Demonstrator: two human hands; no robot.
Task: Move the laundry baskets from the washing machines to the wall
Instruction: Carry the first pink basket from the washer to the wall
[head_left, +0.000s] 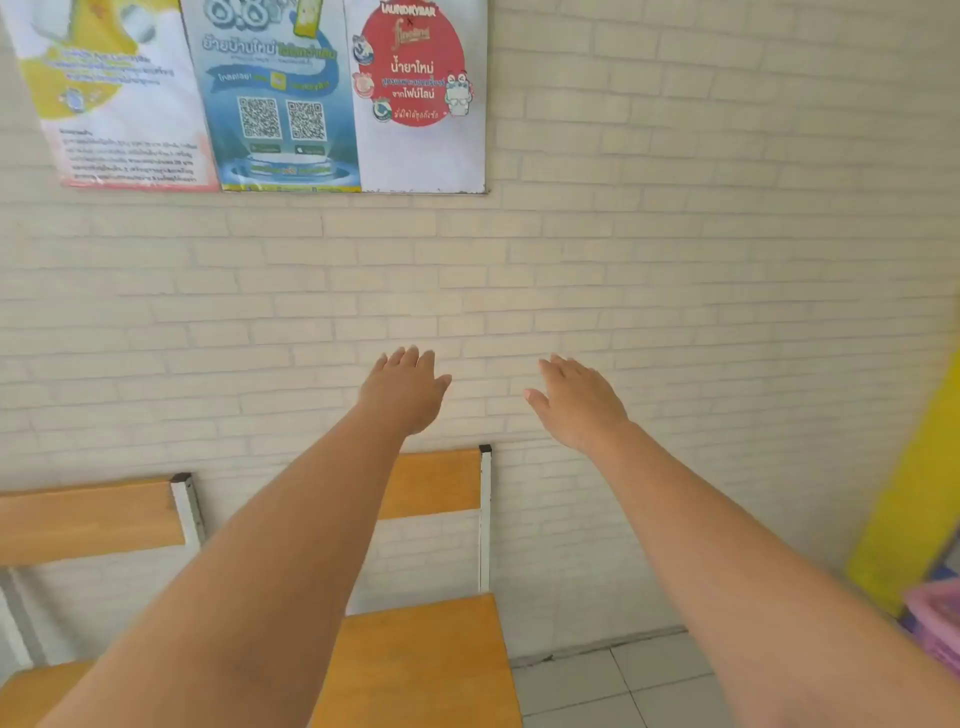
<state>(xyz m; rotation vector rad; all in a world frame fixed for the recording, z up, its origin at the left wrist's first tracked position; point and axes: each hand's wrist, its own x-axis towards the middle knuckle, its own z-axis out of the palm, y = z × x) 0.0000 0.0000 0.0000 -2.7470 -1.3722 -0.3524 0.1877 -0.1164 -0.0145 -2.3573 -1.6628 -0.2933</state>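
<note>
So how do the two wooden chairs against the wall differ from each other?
The middle chair shows most of its seat and a backrest partly hidden by the left arm; the left chair is cut off by the frame edge. The middle chair's backrest sits higher in the picture. Both have orange-brown wood and white metal posts.

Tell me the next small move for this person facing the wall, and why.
Probably turn right and down toward the pink basket at the frame's right edge. Both the left hand and right hand are open, empty and raised before the brick wall, above the wooden chairs. No washing machines are in view.
</note>
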